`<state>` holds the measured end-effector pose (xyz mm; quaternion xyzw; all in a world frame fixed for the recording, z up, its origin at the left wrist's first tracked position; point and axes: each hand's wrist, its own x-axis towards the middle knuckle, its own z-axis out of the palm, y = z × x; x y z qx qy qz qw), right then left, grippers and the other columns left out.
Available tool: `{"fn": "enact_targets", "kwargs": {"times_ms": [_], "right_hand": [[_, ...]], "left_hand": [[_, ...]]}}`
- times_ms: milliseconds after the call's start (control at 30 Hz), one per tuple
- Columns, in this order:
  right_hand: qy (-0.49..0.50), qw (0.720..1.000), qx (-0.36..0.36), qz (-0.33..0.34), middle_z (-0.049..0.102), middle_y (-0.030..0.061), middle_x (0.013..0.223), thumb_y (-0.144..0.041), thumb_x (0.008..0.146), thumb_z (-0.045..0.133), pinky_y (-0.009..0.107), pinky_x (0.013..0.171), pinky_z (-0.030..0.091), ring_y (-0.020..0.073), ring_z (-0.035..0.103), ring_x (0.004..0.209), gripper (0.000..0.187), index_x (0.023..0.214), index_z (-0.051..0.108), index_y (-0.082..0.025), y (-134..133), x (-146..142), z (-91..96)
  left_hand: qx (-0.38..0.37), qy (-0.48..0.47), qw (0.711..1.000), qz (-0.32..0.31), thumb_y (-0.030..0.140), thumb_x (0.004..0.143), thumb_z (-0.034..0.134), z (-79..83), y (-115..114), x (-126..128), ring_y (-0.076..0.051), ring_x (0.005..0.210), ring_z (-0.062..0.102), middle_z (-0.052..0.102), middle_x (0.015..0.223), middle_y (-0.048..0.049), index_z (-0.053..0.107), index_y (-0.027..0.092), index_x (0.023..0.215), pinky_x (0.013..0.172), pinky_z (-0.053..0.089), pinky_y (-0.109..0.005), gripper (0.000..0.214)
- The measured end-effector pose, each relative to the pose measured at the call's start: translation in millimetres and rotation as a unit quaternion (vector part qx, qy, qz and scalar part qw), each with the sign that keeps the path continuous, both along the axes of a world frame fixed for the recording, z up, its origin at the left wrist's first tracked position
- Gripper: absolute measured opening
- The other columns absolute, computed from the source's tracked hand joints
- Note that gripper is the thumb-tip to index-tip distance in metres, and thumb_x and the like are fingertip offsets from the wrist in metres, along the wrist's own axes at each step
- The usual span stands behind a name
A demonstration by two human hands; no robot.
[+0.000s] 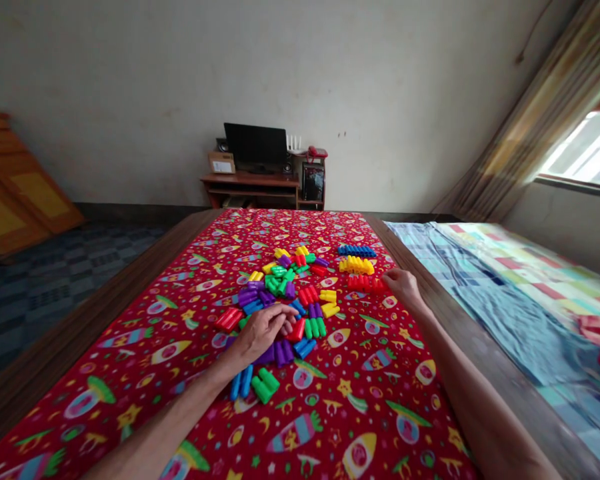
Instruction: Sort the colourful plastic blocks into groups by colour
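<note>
My left hand [267, 330] hovers over or rests on a loose pile of coloured plastic toy blocks, fingers loosely bent and apart, with no block visible in them. Close to its fingertips lie a red block [297, 331] and a blue block [299, 308]. My right hand [403, 288] is closed at the right end of a row of red blocks [365, 284], its fingertips pinching the end block. Just beyond that row are a row of yellow blocks [357, 265] and a row of dark blue blocks [357, 251]. Green blocks [265, 385] lie nearest me.
A red rocket-patterned cloth [300, 427] covers the table, whose dark wooden border [490, 353] shows at the sides. To the right is a bed with a checked cover [520, 267]. A monitor [257, 147] stands on a desk by the far wall.
</note>
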<state>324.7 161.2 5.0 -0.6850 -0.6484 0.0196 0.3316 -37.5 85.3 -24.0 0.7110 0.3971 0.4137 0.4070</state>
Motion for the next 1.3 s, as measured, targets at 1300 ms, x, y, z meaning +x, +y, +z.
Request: {"fn": "enact_targets", "kwargs": {"times_ms": [1300], "right_hand": [[-0.292, 0.923, -0.095, 0.233, 0.070, 0.0134, 0.089, -0.008, 0.090, 0.045, 0.026, 0.066, 0.042, 0.0196, 0.064, 0.078, 0.025, 0.097, 0.068, -0.013, 21.4, -153.7, 36.9]], "left_hand": [[0.017, 0.025, 1.000, -0.001, 0.032, 0.093, 0.042, -6.2, 0.6, -2.9, -0.015, 0.062, 0.065, 0.069, 0.076, -0.0040, 0.068, 0.016, 0.099, 0.060, 0.052, -0.025, 0.031]]}}
